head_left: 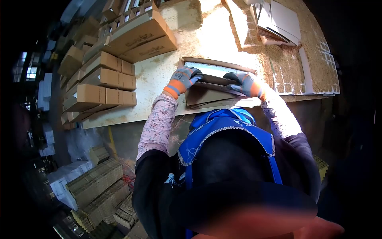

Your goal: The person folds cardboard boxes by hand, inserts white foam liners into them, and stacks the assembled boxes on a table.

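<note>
An open cardboard box (217,96) lies at the table's near edge, in front of my body. Inside it, along the far side, a white flat piece (211,68) shows. My left hand (184,79), in a grey and orange work glove, grips the box at its left end, fingers curled over a cardboard flap. At the right end my right hand (246,84), gloved alike, holds the same flap with thumb and fingers bent over its edge. Part of the box's inside is hidden by the flap and the fingers.
Closed cardboard boxes (99,77) stand in rows on the left of the table (155,79). White sheets (284,22) are stacked at the back right, near brown, crumb-covered panels (288,65). Bundled stacks (95,183) sit on the floor at lower left.
</note>
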`<state>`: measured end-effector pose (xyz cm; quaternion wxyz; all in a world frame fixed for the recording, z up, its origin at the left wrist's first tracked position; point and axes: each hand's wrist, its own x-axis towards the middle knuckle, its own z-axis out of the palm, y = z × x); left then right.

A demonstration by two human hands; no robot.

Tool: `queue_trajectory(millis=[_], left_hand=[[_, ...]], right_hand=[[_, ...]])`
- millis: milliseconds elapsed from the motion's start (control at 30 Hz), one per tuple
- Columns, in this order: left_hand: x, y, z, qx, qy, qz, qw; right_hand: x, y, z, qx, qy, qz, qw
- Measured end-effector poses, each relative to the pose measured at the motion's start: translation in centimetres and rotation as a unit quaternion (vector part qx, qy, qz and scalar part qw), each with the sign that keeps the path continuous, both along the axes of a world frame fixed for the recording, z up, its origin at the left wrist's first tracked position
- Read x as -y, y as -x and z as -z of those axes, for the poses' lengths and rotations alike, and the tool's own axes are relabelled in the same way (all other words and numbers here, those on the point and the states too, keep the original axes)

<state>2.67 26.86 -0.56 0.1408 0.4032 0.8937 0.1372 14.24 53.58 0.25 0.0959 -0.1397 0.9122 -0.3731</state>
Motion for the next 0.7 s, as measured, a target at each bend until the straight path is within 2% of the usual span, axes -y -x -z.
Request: queue_trajectory(millis=[33,67,100,167,200,233,300,333,367,433,467,500,567,600,633,700], left_hand=[[0.0,0.9,0.0,0.032,0.020,-0.010,0.999],[-0.2,1.7,0.2,0.063,0.041,-0.019,0.997],[-0.4,2.1,0.7,0.063,0.044,-0.015,0.997],[-1.0,2.1,2.3,-0.183,0.058,0.054,0.980],[-2.1,2.0,0.6,-0.187,0.125,0.073,0.972],[-3.0,1.5,-0.2,-0.186,0.127,0.079,0.971],[-4.8,0.3,-1.0,-0.271,0.119,0.061,0.953],[-5.4,-0.4,-1.0,-0.335,0.075,0.081,0.936],[-5.8,-1.4,-1.0,-0.303,0.056,0.085,0.948],[-6.2,-2.1,2.1,-0.130,0.050,0.016,0.990],[-6.2,-0.7,3.0,0.020,0.080,0.010,0.997],[-6.6,1.2,3.2,0.166,0.107,0.003,0.980],[-7.6,1.7,2.4,0.177,0.091,-0.009,0.980],[-8.1,1.8,1.9,0.169,0.120,-0.012,0.978],[-8.6,1.9,1.6,0.161,0.147,-0.016,0.976],[-8.8,2.0,2.0,0.133,0.142,-0.025,0.981]], right_hand=[[-0.6,0.0,-0.4,0.005,0.024,0.012,1.000],[-0.9,-0.1,-0.9,0.036,-0.047,0.043,0.997],[-0.8,0.0,-0.5,0.036,-0.043,0.048,0.997],[-0.3,-0.1,1.0,0.006,-0.090,0.134,0.987],[-0.1,0.1,1.5,-0.013,-0.083,0.152,0.985],[0.6,0.2,1.6,-0.011,-0.080,0.157,0.984],[1.6,0.6,1.6,-0.001,-0.216,0.206,0.954],[1.6,0.6,1.9,-0.012,-0.246,0.209,0.946],[1.7,0.7,2.0,-0.013,-0.244,0.215,0.946],[2.3,0.7,2.2,-0.006,-0.334,0.176,0.926],[2.8,0.6,2.1,0.016,-0.360,0.147,0.921],[2.3,0.1,2.6,0.019,-0.359,0.148,0.921],[1.0,-0.9,3.6,-0.168,-0.160,0.171,0.958],[0.2,-2.2,-1.0,-0.142,-0.036,0.202,0.969],[-1.1,-3.0,-2.6,-0.197,-0.013,0.245,0.949],[-4.8,-3.8,1.4,-0.141,0.188,0.391,0.890]])
